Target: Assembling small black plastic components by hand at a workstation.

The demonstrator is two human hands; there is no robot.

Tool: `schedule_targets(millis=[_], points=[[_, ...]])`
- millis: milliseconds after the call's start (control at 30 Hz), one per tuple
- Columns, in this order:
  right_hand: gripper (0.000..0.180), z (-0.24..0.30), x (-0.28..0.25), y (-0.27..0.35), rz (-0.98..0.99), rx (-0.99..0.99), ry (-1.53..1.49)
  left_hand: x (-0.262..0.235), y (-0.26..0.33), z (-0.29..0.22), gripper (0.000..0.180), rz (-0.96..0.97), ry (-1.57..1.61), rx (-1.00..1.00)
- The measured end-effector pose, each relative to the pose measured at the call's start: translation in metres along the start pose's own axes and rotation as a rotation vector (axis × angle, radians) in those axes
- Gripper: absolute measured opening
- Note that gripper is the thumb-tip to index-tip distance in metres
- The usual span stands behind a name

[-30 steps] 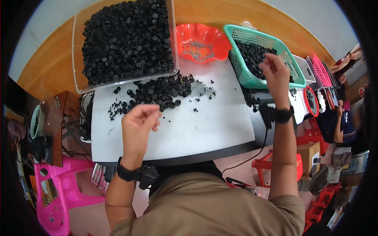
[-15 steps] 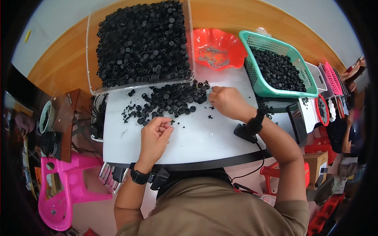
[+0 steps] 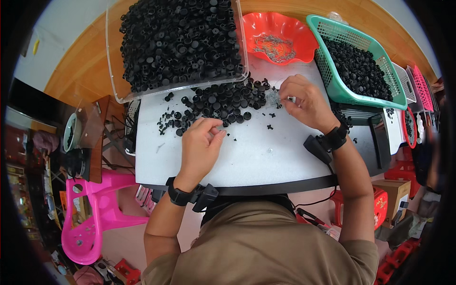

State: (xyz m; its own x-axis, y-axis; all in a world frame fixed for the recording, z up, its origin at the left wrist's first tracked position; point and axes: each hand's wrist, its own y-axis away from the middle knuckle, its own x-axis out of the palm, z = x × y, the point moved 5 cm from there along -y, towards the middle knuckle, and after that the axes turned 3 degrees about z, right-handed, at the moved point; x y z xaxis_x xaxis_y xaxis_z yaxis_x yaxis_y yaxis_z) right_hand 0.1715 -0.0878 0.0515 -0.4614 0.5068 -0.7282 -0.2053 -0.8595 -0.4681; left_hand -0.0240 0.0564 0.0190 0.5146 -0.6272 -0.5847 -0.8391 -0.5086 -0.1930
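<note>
My left hand (image 3: 202,145) is over the near side of the white tabletop (image 3: 190,168), its thumb and fingers pinched together; whatever is between the tips is too small to make out. Just beyond it spreads a loose pile of small round black caps (image 3: 216,102), with tiny black cross-shaped bits (image 3: 270,127) scattered around. My right hand (image 3: 306,102) is at the pile's right end, fingers curled and thumb drawn in, beside a little heap of small silvery pieces (image 3: 273,98). Its fingertips may hold one, but I cannot tell.
A clear bin (image 3: 110,71) full of black caps stands at the back left. Right of it are a red wavy-rimmed bowl (image 3: 304,50) with thin metal pieces and a green basket (image 3: 339,92) of black parts. A pink stool (image 3: 90,232) is at the lower left.
The whole view has shifted, so the table sits higher and further right. My right hand has turned and come off the pile's edge, uncovering the silvery heap. My left hand stays pinched.
</note>
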Motion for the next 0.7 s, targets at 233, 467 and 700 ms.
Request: schedule_targets(millis=[233, 467, 700], points=[[0.007, -0.032, 0.003, 0.021, 0.005, 0.410, -0.532, 0.008, -0.008, -0.008, 0.027, 0.001, -0.235, 0.120], [0.005, -0.016, 0.013, 0.016, -0.018, 0.265, -0.521, 0.011, -0.011, -0.006, 0.026, 0.051, -0.137, 0.086], [0.014, 0.003, 0.011, 0.014, -0.001, 0.066, -0.379, 0.013, -0.013, -0.027, 0.022, -0.026, -0.346, 0.244]])
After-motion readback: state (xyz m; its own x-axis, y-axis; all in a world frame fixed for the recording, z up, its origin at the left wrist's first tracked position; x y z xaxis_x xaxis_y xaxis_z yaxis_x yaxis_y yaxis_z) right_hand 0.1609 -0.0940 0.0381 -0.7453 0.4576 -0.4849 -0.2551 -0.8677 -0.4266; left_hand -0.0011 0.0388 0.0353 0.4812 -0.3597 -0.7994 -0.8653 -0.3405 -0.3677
